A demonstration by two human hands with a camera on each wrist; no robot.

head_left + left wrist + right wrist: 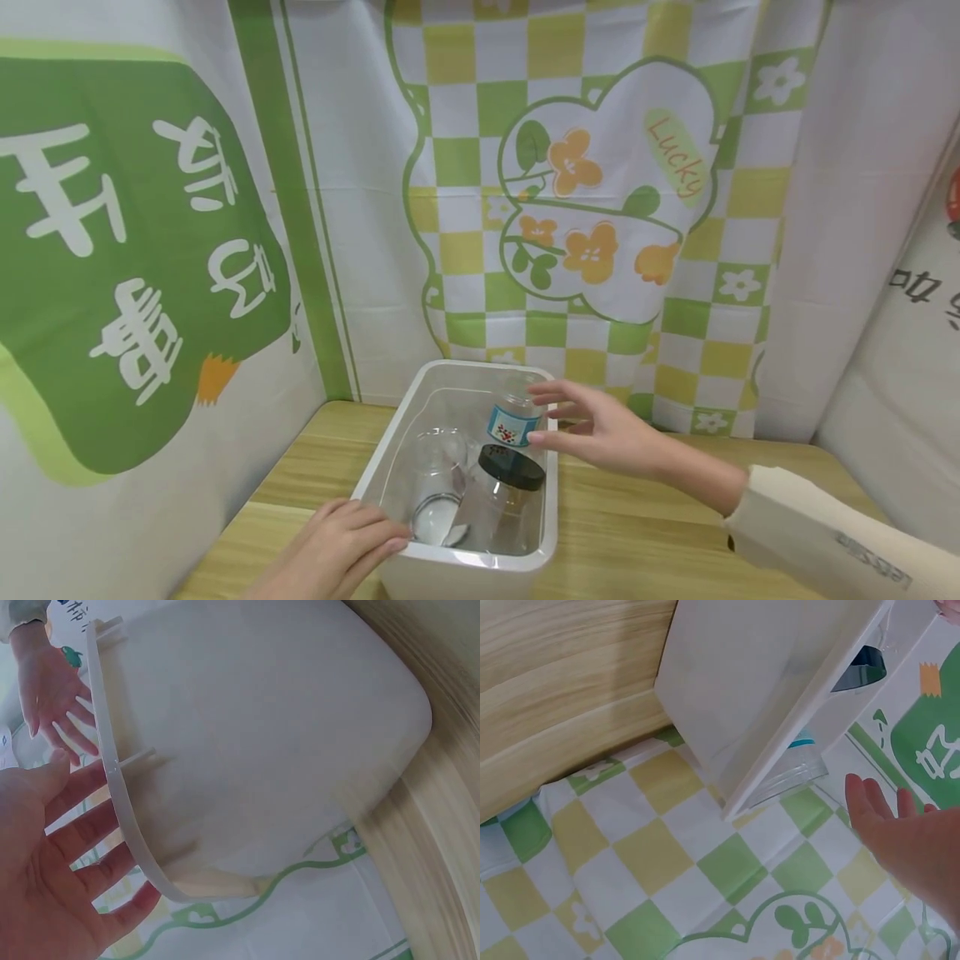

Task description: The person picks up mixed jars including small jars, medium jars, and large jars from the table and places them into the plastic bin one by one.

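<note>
A white plastic bin (487,560) holds several clear jars. One jar with a blue label (512,425) stands at its far right, and a jar with a black lid (512,468) leans in front of it. My left hand (341,542) rests on the near-left corner of the rim; in the left wrist view its fingers (86,825) lie straight and spread along the edge. My right hand (600,425) hovers over the right rim beside the blue-labelled jar, fingers extended. In the right wrist view a gap separates that hand (922,847) from the jar.
Another clear jar (438,454) lies at the left inside the bin, near a round rimmed piece (437,517). Beneath the bin is a wood-grain table (637,533). A checkered cloth (461,162) hangs behind, with printed cloth (135,275) on the left.
</note>
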